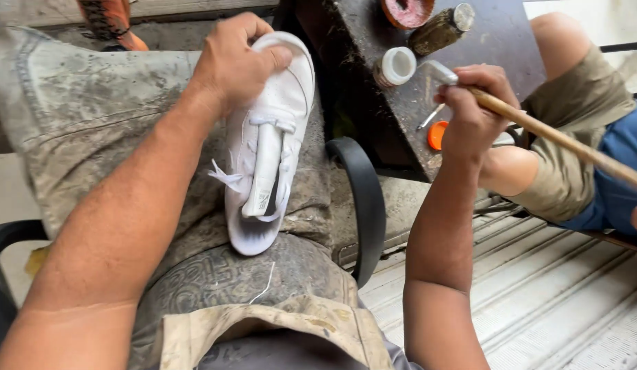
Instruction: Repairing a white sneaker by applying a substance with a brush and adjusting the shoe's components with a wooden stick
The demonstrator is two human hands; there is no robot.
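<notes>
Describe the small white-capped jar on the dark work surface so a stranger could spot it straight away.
Start at the dark, stained work surface beyond the person's lap. Near its middle, just left of the right hand holding the hammer, lies the small jar, tipped on its side. Its round white cap sets it apart from the larger brown, metal-capped bottle beside it.

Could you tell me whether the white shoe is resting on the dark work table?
No, the white shoe lies on the person's lap, held at its upper end by the left hand, beside the dark work table.
</notes>
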